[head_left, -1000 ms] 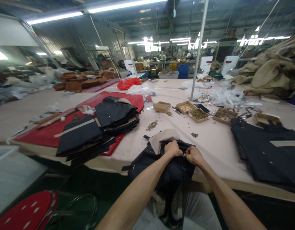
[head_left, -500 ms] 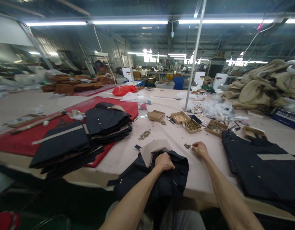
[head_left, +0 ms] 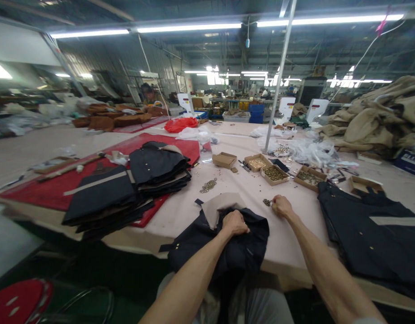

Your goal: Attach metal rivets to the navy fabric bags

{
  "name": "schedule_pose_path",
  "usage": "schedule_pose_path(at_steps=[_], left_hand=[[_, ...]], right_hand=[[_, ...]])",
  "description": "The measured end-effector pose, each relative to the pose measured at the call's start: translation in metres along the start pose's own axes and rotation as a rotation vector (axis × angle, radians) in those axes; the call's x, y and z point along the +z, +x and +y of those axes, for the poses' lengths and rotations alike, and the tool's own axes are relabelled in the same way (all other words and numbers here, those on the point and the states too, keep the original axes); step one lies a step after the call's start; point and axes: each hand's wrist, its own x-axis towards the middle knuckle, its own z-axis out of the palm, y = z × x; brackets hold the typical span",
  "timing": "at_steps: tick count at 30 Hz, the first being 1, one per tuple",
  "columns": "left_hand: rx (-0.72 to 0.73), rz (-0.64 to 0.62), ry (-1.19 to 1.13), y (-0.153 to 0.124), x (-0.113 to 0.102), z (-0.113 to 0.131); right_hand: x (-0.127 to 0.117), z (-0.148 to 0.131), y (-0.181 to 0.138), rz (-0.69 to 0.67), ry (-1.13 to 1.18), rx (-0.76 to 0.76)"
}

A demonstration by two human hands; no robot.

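At the lower centre of the frame, a bunched, dark navy cloth garment (head_left: 190, 243) with a beige cloth flap (head_left: 220, 207) is draped over the near edge of a pale pinkish table (head_left: 291, 247). Its cloth is gripped by the curled fingers of the left hand (head_left: 234, 223). Right of centre, the right hand (head_left: 281, 206) is placed at a small heap of dark brassy metal pieces (head_left: 267, 202), fingertips drawn together; whether a piece is pinched cannot be told. Above, shallow brown cardboard boxes (head_left: 277, 182) are seen, some filled with small metal parts. At left, folded dark navy cloth pieces (head_left: 156, 164) are stacked on a flat red sheet (head_left: 28, 193).
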Motion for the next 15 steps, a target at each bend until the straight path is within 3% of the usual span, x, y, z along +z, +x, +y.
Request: schedule_pose_path(at_steps=[5,9,12,15], left_hand=[[0.014,-0.004,-0.018,-0.001,0.005,0.0],[0.024,-0.022,-0.029,0.001,0.009,-0.001],[0.042,-0.041,-0.048,0.0,0.008,-0.001],[0.039,-0.03,-0.055,-0.003,0.008,-0.001]], right_hand=[[-0.006,-0.006,-0.033,0.046,0.013,-0.034],[0.004,-0.032,-0.091,0.194,0.219,-0.282],[0.023,-0.056,-0.133,0.124,0.27,-0.484],[0.043,-0.068,-0.151,0.1,0.2,-0.54]])
